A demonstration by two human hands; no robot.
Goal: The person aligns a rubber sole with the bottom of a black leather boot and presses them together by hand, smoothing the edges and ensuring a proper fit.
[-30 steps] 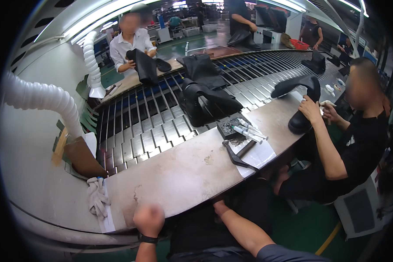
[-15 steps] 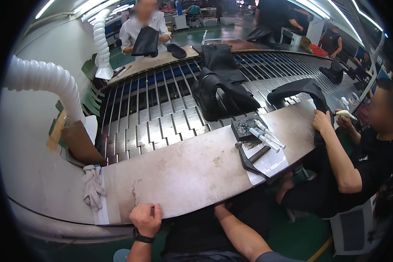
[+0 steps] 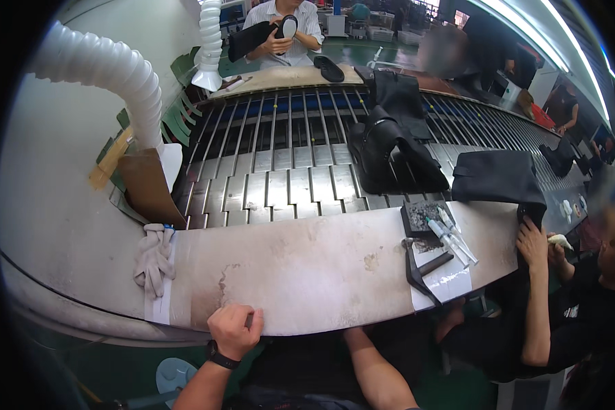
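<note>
Left hand (image 3: 234, 331) gripped the bench (image 3: 307, 266) edge, fingers curled; right hand hidden below. Gloves (image 3: 154, 260) lay nearby left, tools (image 3: 439, 254) well right.

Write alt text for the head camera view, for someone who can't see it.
A person's left hand grips the near edge of a worn workbench beside a slatted metal conveyor; their right hand is hidden below the bench. Grey gloves lie to the left, and tools to the right.
</note>
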